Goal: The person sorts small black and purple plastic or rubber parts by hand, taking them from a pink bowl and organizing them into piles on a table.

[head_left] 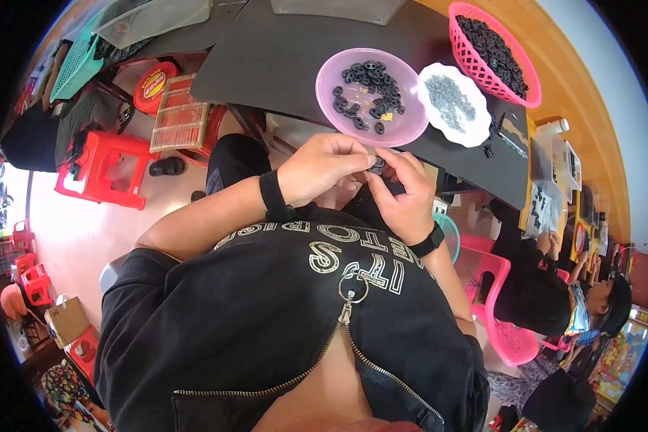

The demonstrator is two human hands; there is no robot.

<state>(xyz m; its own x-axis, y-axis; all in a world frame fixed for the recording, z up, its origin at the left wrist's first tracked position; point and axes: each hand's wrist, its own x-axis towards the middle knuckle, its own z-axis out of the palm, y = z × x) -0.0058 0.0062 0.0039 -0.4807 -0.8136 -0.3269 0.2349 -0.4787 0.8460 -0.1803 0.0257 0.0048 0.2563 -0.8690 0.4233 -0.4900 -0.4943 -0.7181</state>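
Between my two hands is a small black oval part point(376, 166), held in front of my chest near the table edge. My left hand point(322, 170) pinches it from one side with thumb and forefinger. From the other side my right hand point(406, 189) grips it, its fingertips close to the left ones. Fingers cover much of the part. Just beyond them stands a light purple bowl point(327, 97), with several similar black parts point(368, 81) and small yellow scraps inside. A white scalloped plate point(480, 129) beside it bears a pile of small silvery metal pieces point(450, 101).
A pink mesh basket point(463, 39) full of black parts stands at the far right of the dark table point(266, 54). A clear plastic bin point(338, 9) is at the back. Red stools point(108, 169) stand to the left. Another person point(547, 295) sits at the right by a pink chair point(507, 338).
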